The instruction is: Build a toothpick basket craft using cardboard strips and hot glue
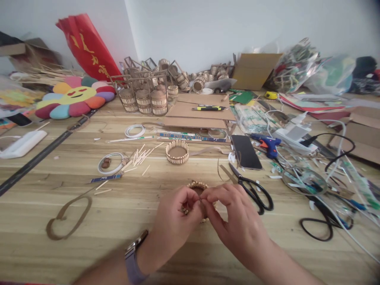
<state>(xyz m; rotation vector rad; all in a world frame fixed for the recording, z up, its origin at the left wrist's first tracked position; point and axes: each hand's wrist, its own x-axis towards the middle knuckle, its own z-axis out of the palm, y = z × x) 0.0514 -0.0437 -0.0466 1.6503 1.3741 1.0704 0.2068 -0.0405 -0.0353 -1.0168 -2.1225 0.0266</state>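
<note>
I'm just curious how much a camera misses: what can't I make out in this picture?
Head view: what the left hand and right hand pinch, hidden by their fingers.
Head view: much of the near stick ring, covered by both hands.
Head view: the watch dial, tilted away and blurred.
Head view: the rightmost cardboard box, cut off by the right edge.
Head view: print on the short blue strip, too blurred.
</note>
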